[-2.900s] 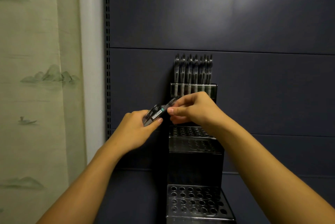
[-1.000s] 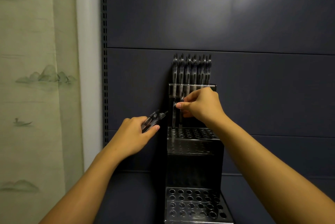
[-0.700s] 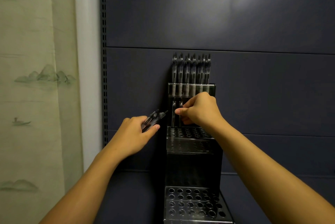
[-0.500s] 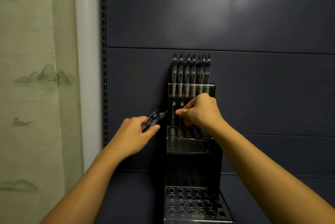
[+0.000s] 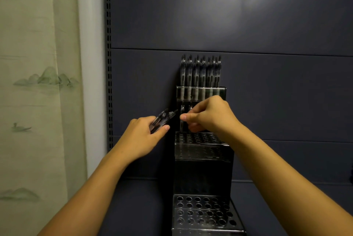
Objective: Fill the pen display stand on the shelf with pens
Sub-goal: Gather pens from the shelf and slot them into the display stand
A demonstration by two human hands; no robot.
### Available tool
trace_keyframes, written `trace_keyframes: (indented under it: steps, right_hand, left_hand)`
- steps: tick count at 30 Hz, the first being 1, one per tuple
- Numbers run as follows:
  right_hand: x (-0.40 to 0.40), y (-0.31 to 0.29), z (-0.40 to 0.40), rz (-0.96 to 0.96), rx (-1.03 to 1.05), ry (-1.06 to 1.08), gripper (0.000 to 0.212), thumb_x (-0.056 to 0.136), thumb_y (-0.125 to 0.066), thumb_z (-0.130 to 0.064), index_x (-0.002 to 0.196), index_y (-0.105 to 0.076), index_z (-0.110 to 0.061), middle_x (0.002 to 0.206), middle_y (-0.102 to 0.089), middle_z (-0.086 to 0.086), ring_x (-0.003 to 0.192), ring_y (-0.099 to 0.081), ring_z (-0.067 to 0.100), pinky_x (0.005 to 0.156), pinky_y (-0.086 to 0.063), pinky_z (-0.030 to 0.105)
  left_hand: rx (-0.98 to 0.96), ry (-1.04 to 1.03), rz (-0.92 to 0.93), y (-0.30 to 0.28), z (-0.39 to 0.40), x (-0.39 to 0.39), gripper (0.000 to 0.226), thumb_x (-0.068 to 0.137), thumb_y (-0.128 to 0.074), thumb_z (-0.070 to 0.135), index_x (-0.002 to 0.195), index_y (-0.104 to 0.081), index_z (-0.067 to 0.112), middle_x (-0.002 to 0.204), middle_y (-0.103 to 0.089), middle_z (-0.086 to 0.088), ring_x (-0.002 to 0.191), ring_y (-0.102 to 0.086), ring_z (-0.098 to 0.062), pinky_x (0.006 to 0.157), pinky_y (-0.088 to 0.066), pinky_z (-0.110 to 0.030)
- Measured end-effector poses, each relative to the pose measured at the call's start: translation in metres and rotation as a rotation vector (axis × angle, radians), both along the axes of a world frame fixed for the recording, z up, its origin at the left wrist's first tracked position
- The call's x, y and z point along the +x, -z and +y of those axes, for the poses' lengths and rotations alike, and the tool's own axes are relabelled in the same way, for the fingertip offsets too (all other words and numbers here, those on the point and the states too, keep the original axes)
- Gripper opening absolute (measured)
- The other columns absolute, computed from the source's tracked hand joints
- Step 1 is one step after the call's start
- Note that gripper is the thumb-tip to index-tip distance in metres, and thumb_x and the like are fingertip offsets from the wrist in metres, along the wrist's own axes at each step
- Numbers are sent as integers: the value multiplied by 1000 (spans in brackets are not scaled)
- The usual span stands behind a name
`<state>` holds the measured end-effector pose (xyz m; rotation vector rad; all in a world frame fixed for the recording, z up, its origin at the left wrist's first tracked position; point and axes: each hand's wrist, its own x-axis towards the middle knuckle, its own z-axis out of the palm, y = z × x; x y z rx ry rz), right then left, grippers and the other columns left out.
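A tiered metal pen display stand [image 5: 202,152] stands against the dark shelf back. Its top tier holds a row of several pens [image 5: 200,71]. Two pens [image 5: 181,127] stand at the left of the middle tier. The bottom tier [image 5: 205,212] shows only holes. My left hand [image 5: 145,136] grips a bundle of pens [image 5: 162,120], just left of the stand. My right hand [image 5: 208,115] hovers over the middle tier with curled fingers. Its fingertips lie in front of the leftmost pen there, close to the bundle's tips. I cannot tell whether they pinch that pen.
The dark blue shelf back panel [image 5: 267,16] fills the view behind the stand. A slotted upright rail [image 5: 109,63] runs down its left edge. Left of that hangs a pale curtain [image 5: 36,83] printed with green hills. The shelf floor [image 5: 145,207] lies below.
My right hand has stood a second pen in the middle tier, then shifted left toward the bundle. My left hand has kept its grip and barely moved.
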<state>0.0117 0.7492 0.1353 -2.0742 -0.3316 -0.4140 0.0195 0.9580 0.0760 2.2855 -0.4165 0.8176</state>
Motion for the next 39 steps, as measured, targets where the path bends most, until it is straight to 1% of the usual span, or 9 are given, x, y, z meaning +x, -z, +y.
trace_keyframes:
  steps: [6, 8, 14, 21, 24, 28, 32, 37, 39]
  right_hand:
    - [-2, 5, 15, 109, 182, -198, 30, 81, -83, -23, 90, -74, 5, 79, -77, 14, 75, -77, 28, 77, -64, 38]
    - [-1, 7, 16, 136, 259, -218, 31, 84, -81, -20, 91, -72, 8, 80, -77, 17, 74, -75, 30, 77, -64, 39]
    - [-4, 9, 16, 180, 390, -239, 18, 89, -76, -15, 84, -75, 3, 86, -76, 22, 74, -73, 29, 74, -64, 35]
    - [-6, 4, 13, 207, 555, -233, 13, 88, -74, -5, 96, -75, 6, 88, -77, 20, 75, -74, 28, 72, -64, 33]
    - [-3, -1, 5, 197, 661, -213, 14, 88, -73, -2, 97, -72, 9, 79, -75, 19, 66, -74, 24, 75, -64, 35]
    - [3, -14, -16, 131, 764, -218, 14, 93, -63, 3, 102, -63, 14, 50, -63, 5, 40, -61, 11, 88, -58, 43]
    - [11, -23, -30, 59, 767, -196, 15, 95, -57, 2, 104, -63, 13, 49, -61, 2, 43, -62, 11, 88, -58, 42]
    - [21, -27, -39, -48, 644, -151, 16, 96, -60, -3, 106, -69, 6, 65, -71, 5, 63, -72, 18, 70, -63, 31]
    - [24, -25, -39, -122, 536, -104, 14, 97, -63, -5, 108, -70, 1, 75, -75, 4, 64, -73, 14, 70, -62, 29]
  left_hand:
    - [-14, 49, -7, -6, -15, -4, 26, 95, -64, 39, 78, -64, 19, 61, -58, 1, 47, -47, -4, 44, -35, -17]
    - [-20, 52, -3, -5, -16, -5, 24, 95, -64, 38, 81, -66, 19, 62, -59, 1, 47, -47, -4, 43, -34, -16]
    - [-15, 52, -7, -6, -17, -5, 27, 96, -63, 39, 80, -64, 17, 59, -55, 5, 47, -46, -4, 44, -33, -16]
    - [-20, 85, -21, -9, -22, 0, 27, 96, -62, 39, 82, -64, 16, 61, -53, 4, 49, -45, -4, 47, -35, -17]
    - [-16, 77, -17, -7, -22, 5, 32, 95, -64, 42, 77, -62, 15, 58, -52, 5, 48, -44, -5, 46, -35, -17]
    - [-29, 62, -4, -3, -19, 14, 39, 95, -64, 41, 71, -55, 12, 57, -46, 5, 47, -41, -6, 48, -36, -17]
    - [-30, 51, -5, -3, -15, 22, 40, 95, -64, 40, 67, -52, 15, 58, -47, 5, 49, -42, -5, 50, -37, -14]
    - [-53, 34, -19, -5, -11, 32, 45, 95, -64, 41, 61, -45, 18, 54, -42, 9, 48, -39, -5, 49, -35, -14]
    - [-59, 29, -20, -5, -10, 35, 46, 95, -64, 41, 60, -43, 19, 53, -40, 9, 47, -38, -6, 48, -33, -15]
